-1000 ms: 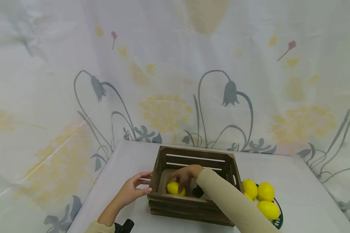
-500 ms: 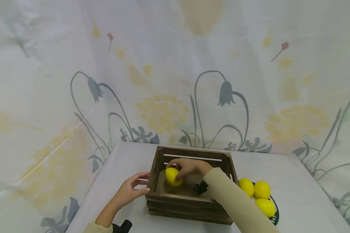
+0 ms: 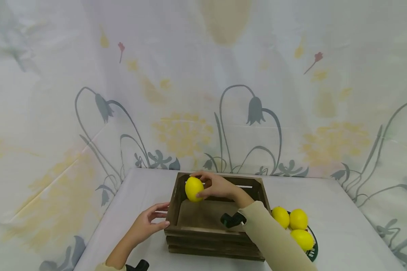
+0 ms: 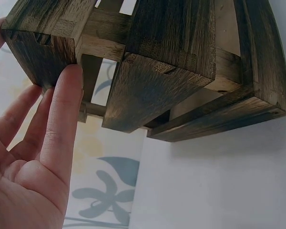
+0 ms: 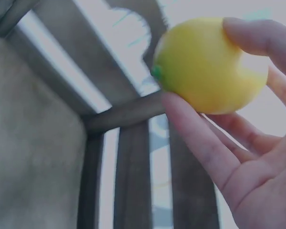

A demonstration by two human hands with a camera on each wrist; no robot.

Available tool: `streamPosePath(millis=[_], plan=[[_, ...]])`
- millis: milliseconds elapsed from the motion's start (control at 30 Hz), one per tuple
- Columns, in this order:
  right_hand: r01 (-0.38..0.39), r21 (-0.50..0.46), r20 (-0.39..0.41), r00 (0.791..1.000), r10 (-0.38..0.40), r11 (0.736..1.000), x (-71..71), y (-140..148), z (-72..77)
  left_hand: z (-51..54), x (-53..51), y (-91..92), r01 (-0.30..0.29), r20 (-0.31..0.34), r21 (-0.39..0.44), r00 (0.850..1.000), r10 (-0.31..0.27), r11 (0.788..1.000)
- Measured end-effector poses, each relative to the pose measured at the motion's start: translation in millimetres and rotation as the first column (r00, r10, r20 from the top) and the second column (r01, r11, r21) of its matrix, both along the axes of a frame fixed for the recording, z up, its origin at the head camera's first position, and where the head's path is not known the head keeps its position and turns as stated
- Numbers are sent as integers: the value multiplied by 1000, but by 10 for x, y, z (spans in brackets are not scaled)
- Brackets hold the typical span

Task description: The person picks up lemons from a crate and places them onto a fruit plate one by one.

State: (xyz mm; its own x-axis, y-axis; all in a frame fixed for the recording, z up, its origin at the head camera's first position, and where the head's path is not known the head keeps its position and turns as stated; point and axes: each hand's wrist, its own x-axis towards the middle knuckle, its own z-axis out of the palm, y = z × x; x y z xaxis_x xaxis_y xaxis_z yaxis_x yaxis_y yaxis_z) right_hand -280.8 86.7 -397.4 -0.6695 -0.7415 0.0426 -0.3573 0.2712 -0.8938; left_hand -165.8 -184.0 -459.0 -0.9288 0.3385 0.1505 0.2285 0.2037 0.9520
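Note:
A dark brown slatted wooden crate (image 3: 217, 241) stands on the white table. Just above its back left inside corner, my right hand (image 3: 218, 187) pinches a yellow lemon (image 3: 194, 189) between thumb and fingers. Seen from the right wrist, the lemon (image 5: 205, 67) has a green tip, and slatted crate walls (image 5: 133, 176) lie behind it. My left hand (image 3: 146, 226) touches the crate's left side with fairly straight, spread fingers. In the left wrist view, its fingertips (image 4: 69, 78) rest against the end of a crate slat (image 4: 43, 52).
Right of the crate, several lemons (image 3: 302, 239) sit on a round plate with a dark green rim (image 3: 314, 251), partly hidden by the right sleeve (image 3: 276, 235). A white cloth with printed flowers (image 3: 190, 75) hangs behind the table (image 3: 339, 218).
My right hand has lifted the lemon from the crate floor up toward the back left rim. My left hand stays at the crate's left side. The head view has shifted slightly.

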Motion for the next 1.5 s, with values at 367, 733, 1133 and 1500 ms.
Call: streamPosePath(millis=[367, 733, 1133, 1500], plan=[[280, -289, 58, 960, -275, 916, 160, 62, 141, 0, 6, -27, 9, -29, 17, 1000, -8, 1000], [464, -407, 154, 884, -442, 787, 322, 248, 271, -29, 4, 1, 12, -20, 46, 1000, -11, 999], [536, -480, 139, 828, -544, 694, 570, 486, 354, -25, 4, -8, 9, -20, 50, 1000, -8, 999], [546, -541, 113, 801, -588, 640, 749, 650, 354, -13, 16, 3, -2, -13, 34, 1000, 2, 999]])
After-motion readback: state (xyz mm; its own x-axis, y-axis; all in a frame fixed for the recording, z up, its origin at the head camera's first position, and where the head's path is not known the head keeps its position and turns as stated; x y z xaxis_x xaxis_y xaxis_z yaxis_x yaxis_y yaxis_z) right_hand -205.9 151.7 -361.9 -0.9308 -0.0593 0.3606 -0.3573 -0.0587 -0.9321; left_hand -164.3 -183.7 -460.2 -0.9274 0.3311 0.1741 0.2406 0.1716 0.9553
